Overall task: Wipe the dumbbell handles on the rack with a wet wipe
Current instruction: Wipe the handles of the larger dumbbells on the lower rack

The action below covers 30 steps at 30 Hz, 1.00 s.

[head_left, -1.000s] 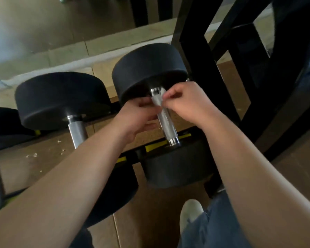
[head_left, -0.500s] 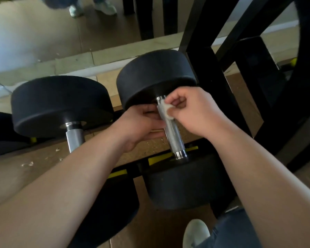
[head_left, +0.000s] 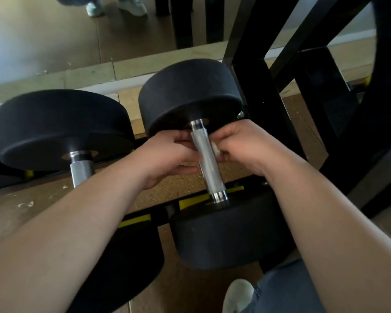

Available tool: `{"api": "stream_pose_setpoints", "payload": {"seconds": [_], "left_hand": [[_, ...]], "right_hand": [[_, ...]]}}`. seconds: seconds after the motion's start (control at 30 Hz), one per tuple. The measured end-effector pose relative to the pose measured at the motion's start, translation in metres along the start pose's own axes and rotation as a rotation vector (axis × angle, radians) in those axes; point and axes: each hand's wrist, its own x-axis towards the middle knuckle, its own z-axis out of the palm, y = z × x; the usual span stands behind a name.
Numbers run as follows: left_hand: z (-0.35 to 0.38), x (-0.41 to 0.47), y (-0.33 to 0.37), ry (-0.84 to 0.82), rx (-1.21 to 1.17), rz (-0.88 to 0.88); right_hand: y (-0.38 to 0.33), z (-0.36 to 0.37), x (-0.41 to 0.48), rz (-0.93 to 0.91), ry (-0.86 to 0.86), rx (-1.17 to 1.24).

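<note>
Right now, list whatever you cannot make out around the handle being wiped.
Head view only.
1. Wipe: only a white scrap shows; the right hand covers the rest.
2. Left hand: its fingertips go behind the handle, so what they hold is hidden.
3. Other handle: its lower part is behind the left forearm.
4. Shoes: cut off by the top edge.

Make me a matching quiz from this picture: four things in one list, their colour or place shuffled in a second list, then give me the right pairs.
Things:
1. wipe
2. handle
3. shoe
4. weight head

Descriptions:
A. black and round
B. pinched in the right hand
C. silver and knurled
D. pale, at the bottom edge of the view

Pairs: 1-B, 2-C, 3-D, 4-A
</note>
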Motion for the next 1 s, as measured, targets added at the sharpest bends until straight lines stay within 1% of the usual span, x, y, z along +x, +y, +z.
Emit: {"api": "stream_pose_setpoints", "payload": {"seconds": [0.03,0.07,0.1,0.13,0.2,0.23,0.27,0.3,0.33,0.4,0.5,0.53,0.57,0.6,0.63,0.73,0.8,0.83,0.87,0.9,1.0], "left_hand": [[0.000,0.001,0.000,-0.009,0.033,-0.011],[0.001,0.001,0.001,-0.022,0.066,-0.023],[0.001,0.002,0.001,-0.039,0.085,-0.034],[0.001,0.003,0.001,-0.055,0.088,-0.043],[-0.001,0.003,0.000,-0.069,0.100,-0.062],[-0.001,0.002,0.000,-0.068,0.128,-0.074],[-0.001,0.002,0.000,-0.070,0.160,-0.086],[0.001,0.002,0.000,-0.077,0.178,-0.100],[0.002,0.002,0.000,-0.090,0.167,-0.114],[0.005,0.002,0.001,-0.136,0.058,-0.145],[0.005,0.001,0.004,-0.157,-0.083,-0.165],[0.004,0.002,0.004,-0.142,-0.109,-0.157],[0.003,0.002,0.004,-0.132,-0.127,-0.146],[0.003,0.001,0.005,-0.134,-0.133,-0.138],[0.003,0.001,0.006,-0.139,-0.132,-0.135],[0.005,0.000,0.008,-0.114,-0.151,-0.150],[0.005,-0.001,0.008,-0.080,-0.188,-0.167],[0.005,-0.001,0.008,-0.074,-0.192,-0.171],[0.006,-0.002,0.009,-0.075,-0.189,-0.174],[0.006,-0.002,0.009,-0.082,-0.179,-0.173],[0.006,-0.002,0.009,-0.109,-0.129,-0.157]], "right_hand": [[0.000,0.002,0.006,-0.007,-0.013,0.074],[0.001,0.003,0.010,-0.018,-0.045,0.080],[0.002,0.001,0.009,-0.024,-0.095,0.027],[0.003,-0.003,0.006,-0.023,-0.155,-0.088],[0.006,-0.014,-0.004,-0.002,-0.261,-0.434],[0.007,-0.018,-0.009,0.018,-0.305,-0.565],[0.009,-0.020,-0.014,0.037,-0.326,-0.616],[0.009,-0.018,-0.017,0.045,-0.314,-0.581],[0.009,-0.016,-0.018,0.051,-0.276,-0.488],[0.009,-0.006,-0.010,0.078,-0.142,-0.194],[0.009,0.004,0.013,-0.022,0.058,0.097],[0.008,0.005,0.018,-0.046,0.079,0.194],[0.007,0.002,0.019,-0.062,0.059,0.266],[0.006,-0.002,0.018,-0.078,0.003,0.283],[0.006,-0.007,0.013,-0.086,-0.083,0.233],[0.008,-0.024,-0.001,-0.040,-0.319,-0.160],[0.010,-0.027,-0.008,0.031,-0.400,-0.381],[0.011,-0.026,-0.009,0.053,-0.399,-0.419],[0.011,-0.024,-0.009,0.060,-0.374,-0.392],[0.012,-0.021,-0.006,0.066,-0.323,-0.287],[0.007,-0.007,0.008,0.023,-0.088,0.127]]}}
